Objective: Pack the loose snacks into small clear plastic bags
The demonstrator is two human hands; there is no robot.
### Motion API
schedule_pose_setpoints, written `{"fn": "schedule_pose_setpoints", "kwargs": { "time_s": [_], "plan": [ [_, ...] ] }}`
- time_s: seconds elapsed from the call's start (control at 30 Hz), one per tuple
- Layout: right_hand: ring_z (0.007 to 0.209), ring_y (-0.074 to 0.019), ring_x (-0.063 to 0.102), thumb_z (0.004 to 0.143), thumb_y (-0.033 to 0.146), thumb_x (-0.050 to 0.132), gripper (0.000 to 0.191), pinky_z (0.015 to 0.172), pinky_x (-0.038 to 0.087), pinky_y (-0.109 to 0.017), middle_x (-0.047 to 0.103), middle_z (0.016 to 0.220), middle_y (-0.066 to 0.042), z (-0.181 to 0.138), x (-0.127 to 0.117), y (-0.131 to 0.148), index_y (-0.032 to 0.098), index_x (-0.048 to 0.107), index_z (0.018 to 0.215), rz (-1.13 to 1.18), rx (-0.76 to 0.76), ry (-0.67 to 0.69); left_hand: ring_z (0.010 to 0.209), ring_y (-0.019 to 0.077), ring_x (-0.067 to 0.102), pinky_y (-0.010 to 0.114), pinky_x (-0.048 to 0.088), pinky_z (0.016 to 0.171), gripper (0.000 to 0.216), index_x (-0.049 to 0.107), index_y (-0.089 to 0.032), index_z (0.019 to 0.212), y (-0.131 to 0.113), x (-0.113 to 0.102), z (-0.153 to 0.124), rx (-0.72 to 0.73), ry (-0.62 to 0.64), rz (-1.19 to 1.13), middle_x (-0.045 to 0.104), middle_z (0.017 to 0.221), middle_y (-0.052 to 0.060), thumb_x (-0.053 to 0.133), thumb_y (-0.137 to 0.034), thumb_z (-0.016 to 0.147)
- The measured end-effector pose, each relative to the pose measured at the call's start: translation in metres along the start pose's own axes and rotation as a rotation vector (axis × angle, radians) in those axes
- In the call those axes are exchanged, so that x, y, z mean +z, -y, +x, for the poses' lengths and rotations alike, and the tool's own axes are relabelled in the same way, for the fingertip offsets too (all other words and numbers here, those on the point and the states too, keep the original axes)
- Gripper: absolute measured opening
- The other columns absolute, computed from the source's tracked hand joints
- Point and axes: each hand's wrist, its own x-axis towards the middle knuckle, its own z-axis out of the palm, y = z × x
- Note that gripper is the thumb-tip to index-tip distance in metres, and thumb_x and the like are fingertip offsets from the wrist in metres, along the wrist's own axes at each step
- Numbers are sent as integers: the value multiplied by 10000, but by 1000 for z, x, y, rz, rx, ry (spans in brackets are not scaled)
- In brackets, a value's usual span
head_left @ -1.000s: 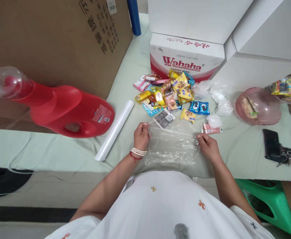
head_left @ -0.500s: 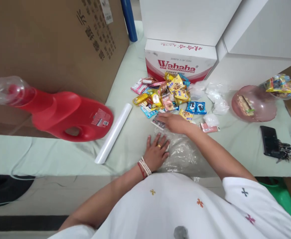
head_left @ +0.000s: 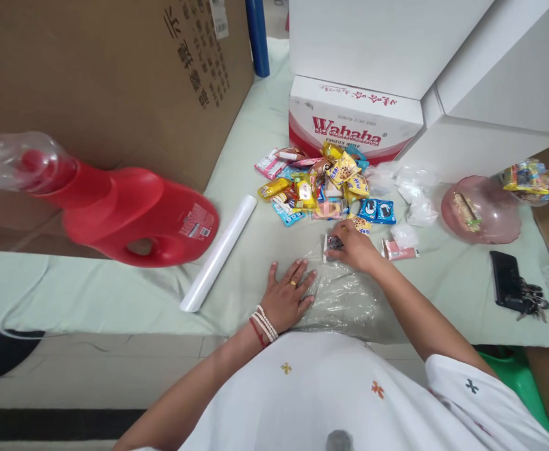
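Note:
My left hand (head_left: 287, 294) lies flat with fingers spread on the left edge of a clear plastic bag (head_left: 350, 300) on the pale green cloth. My right hand (head_left: 355, 248) is closed on a small dark snack packet (head_left: 331, 243) just above the bag's top edge. Behind it lies a pile of colourful snack packets (head_left: 324, 181), with a blue cookie packet (head_left: 376, 211) at its right side.
A red detergent jug (head_left: 128, 213) lies on its side at left, beside a white roll (head_left: 219, 253). A Wahaha carton (head_left: 354, 122) and white boxes stand behind. At right are a pink bowl (head_left: 481, 210), a black phone (head_left: 506, 279) with keys, and a pink packet (head_left: 399, 252).
Both hands let go of the bag's top corners. The left hand went flat on the bag; the right reached to the pile and drew the dark packet back toward the bag.

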Motion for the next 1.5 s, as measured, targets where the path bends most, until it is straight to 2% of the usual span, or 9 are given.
{"fn": "schedule_pose_setpoints", "kwargs": {
  "time_s": [0.2, 0.43, 0.5, 0.6, 0.77, 0.9, 1.17, 1.33, 1.5],
  "plan": [
    [706, -182, 582, 914, 434, 633, 220, 619, 348, -276, 687, 802, -33, -1, -2, -42, 218, 671, 922, 197, 119, -46, 1505, 319, 391, 703, 13, 1237, 547, 464, -303, 1538, 2, -1, -3, 5, -5, -41, 384, 1644, 128, 490, -460, 1015],
    [784, -220, 631, 791, 436, 746, 490, 679, 449, -297, 712, 1026, -92, -3, -9, -77, 196, 678, 1214, 190, 181, -84, 1547, 316, 315, 667, 53, 1252, 604, 439, -300, 1554, 1, -2, -8, -26, -6, -25, 286, 1687, 126, 508, -520, 996],
    [853, -242, 654, 752, 431, 791, 655, 699, 467, -303, 676, 1200, -120, -11, -13, -77, 220, 626, 1350, 103, 174, -15, 1551, 314, 304, 667, 33, 1253, 600, 446, -294, 1550, 2, -1, -9, -26, 1, -23, 297, 1685, 120, 482, -538, 1003],
    [930, -263, 670, 844, 484, 712, 571, 716, 468, -303, 640, 1287, -137, -12, -27, -65, 237, 631, 1353, -79, 235, 75, 1551, 314, 303, 668, 17, 1252, 595, 464, -298, 1538, 2, 1, -9, -23, 4, -23, 297, 1686, 112, 468, -559, 1004],
    [1150, -310, 636, 956, 449, 576, 512, 828, 497, -335, 544, 1459, -144, 32, -47, -13, 237, 553, 1421, -216, 103, -63, 1551, 314, 299, 671, 28, 1251, 604, 457, -295, 1543, 1, 1, -8, -24, 5, -4, 299, 1686, 110, 474, -563, 1003],
    [1157, -333, 638, 954, 352, 570, 547, 872, 500, -374, 508, 1481, -207, 62, -39, 21, 175, 486, 1464, -269, 100, 22, 1549, 313, 304, 666, 53, 1252, 600, 461, -296, 1540, 1, 0, -9, -18, 4, 8, 313, 1681, 108, 466, -566, 1005],
    [844, -244, 671, 867, 481, 645, 338, 682, 447, -286, 720, 981, -127, 5, -42, -32, 169, 669, 995, -130, 242, 238, 1536, 306, 331, 656, 38, 1255, 578, 484, -293, 1524, 4, 1, -9, -8, -31, -33, 338, 1671, 109, 467, -553, 1007],
    [798, -206, 619, 851, 552, 617, 373, 684, 447, -279, 689, 927, -61, 14, -68, -55, 197, 612, 966, 263, 205, -54, 1535, 315, 331, 668, 39, 1249, 573, 487, -297, 1521, 4, 1, -7, 2, -22, -33, 340, 1670, 112, 472, -546, 1006],
    [1125, -295, 582, 840, 409, 646, 341, 883, 467, -354, 619, 1269, -168, 79, -65, -28, 172, 605, 1082, 118, -67, -285, 1522, 325, 353, 668, 82, 1247, 575, 483, -305, 1526, 4, 1, -8, 5, -31, -3, 359, 1664, 107, 496, -531, 998]
  ]
}}
